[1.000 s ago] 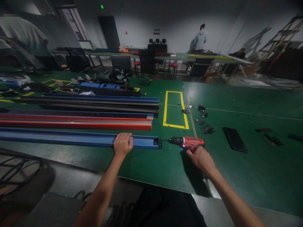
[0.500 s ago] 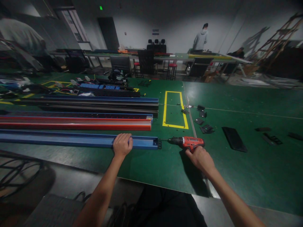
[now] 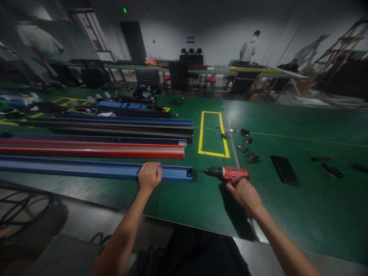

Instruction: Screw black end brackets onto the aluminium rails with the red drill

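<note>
A long blue metal profile (image 3: 175,173) lies along the near side of the green table, with a small black end piece (image 3: 194,176) at its right end. My left hand (image 3: 149,175) is closed over the profile a little way in from that end. My right hand (image 3: 244,193) is wrapped round the handle of a red and black cordless drill (image 3: 231,173), held level. The drill's long thin bit (image 3: 199,170) points left and reaches the profile's end. Whether its tip sits in a screw is too small to tell.
Behind the blue profile lie a red profile (image 3: 143,151) and several dark profiles (image 3: 143,130). Yellow tape (image 3: 214,155) marks a rectangle on the table. Small black parts (image 3: 252,157) and a flat black plate (image 3: 285,170) lie to the right. Other people stand farther off.
Both hands, the drill and the blue profile hold nearly the same positions. The view has shifted slightly, and the person at far left has moved a little to the right.
</note>
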The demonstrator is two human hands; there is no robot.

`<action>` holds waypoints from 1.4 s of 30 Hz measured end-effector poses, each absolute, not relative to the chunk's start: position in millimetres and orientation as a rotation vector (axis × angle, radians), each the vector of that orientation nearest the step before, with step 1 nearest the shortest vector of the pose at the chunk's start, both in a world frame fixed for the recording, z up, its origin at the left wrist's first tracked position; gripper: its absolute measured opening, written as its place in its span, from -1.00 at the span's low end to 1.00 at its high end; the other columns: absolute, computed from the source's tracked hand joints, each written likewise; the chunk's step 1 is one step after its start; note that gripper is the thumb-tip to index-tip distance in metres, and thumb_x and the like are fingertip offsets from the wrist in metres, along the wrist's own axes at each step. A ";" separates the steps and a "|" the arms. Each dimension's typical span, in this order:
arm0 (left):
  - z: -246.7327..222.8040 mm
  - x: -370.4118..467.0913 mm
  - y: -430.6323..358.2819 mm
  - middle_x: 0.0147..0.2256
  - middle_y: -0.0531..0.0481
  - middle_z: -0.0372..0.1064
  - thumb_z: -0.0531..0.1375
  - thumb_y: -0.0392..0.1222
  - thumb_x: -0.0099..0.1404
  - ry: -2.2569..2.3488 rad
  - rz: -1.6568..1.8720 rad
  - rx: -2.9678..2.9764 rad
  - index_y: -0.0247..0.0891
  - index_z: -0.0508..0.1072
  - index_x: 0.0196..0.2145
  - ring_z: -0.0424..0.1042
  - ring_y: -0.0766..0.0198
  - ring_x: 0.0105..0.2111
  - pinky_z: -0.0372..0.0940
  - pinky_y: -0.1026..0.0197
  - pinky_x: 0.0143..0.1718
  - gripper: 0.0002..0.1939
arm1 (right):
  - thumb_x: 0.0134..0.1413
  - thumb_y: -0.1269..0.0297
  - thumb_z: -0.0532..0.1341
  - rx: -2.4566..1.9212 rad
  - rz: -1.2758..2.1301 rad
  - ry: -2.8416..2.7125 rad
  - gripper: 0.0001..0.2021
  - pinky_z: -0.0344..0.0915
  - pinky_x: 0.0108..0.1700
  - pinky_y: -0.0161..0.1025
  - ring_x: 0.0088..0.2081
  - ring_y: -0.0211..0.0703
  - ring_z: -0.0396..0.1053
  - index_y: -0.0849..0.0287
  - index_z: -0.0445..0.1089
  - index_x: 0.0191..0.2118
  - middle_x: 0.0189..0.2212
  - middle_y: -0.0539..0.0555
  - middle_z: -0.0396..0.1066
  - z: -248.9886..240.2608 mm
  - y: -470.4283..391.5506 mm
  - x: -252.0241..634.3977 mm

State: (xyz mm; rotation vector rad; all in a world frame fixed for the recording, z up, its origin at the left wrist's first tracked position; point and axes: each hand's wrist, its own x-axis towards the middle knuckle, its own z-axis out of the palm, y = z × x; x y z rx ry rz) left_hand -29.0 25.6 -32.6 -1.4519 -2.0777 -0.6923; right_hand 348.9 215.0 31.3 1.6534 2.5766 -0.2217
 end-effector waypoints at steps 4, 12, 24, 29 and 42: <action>-33.3 -28.9 25.8 -0.18 -0.16 0.66 0.02 -0.15 0.46 -2.089 -0.703 -1.441 -0.20 0.63 -0.14 0.61 -0.05 -0.13 0.35 -0.12 0.10 -0.64 | 0.31 -0.05 0.17 1.685 -0.253 2.554 -0.55 0.42 -0.15 -0.04 -0.19 0.23 0.60 0.32 0.50 -0.11 -0.26 0.44 0.55 35.6 213.3 347.1; -32.4 -27.7 25.7 -0.17 -0.18 0.66 0.03 -0.15 0.45 -2.103 -0.730 -1.445 -0.22 0.63 -0.14 0.61 -0.06 -0.12 0.34 -0.12 0.10 -0.64 | 0.36 -0.08 0.10 1.680 -0.225 2.543 -0.50 0.41 -0.16 -0.02 -0.17 0.26 0.59 0.35 0.48 -0.10 -0.25 0.45 0.54 31.4 214.1 347.5; -32.9 -28.3 25.5 -0.15 -0.20 0.66 0.02 -0.14 0.46 -2.124 -0.751 -1.448 -0.23 0.63 -0.13 0.60 -0.09 -0.10 0.33 -0.14 0.11 -0.63 | 0.39 -0.02 0.09 1.577 -0.163 2.576 -0.55 0.41 -0.12 -0.05 -0.14 0.22 0.57 0.33 0.48 -0.08 -0.18 0.44 0.53 28.7 215.0 351.8; -33.1 -28.4 25.3 -0.16 -0.20 0.66 0.03 -0.14 0.46 -2.105 -0.753 -1.451 -0.24 0.63 -0.13 0.60 -0.07 -0.11 0.32 -0.12 0.13 -0.64 | 0.39 -0.08 0.06 1.609 -0.203 2.568 -0.47 0.42 -0.14 -0.03 -0.17 0.24 0.59 0.37 0.49 -0.09 -0.21 0.46 0.54 30.7 214.5 350.3; -35.1 -30.1 25.6 -0.17 -0.19 0.66 0.03 -0.15 0.47 -2.059 -0.707 -1.446 -0.25 0.64 -0.14 0.61 -0.06 -0.12 0.34 -0.11 0.10 -0.63 | 0.39 -0.07 0.06 1.585 -0.124 2.580 -0.49 0.39 -0.20 -0.08 -0.23 0.17 0.58 0.34 0.49 -0.15 -0.25 0.43 0.53 28.1 215.2 350.3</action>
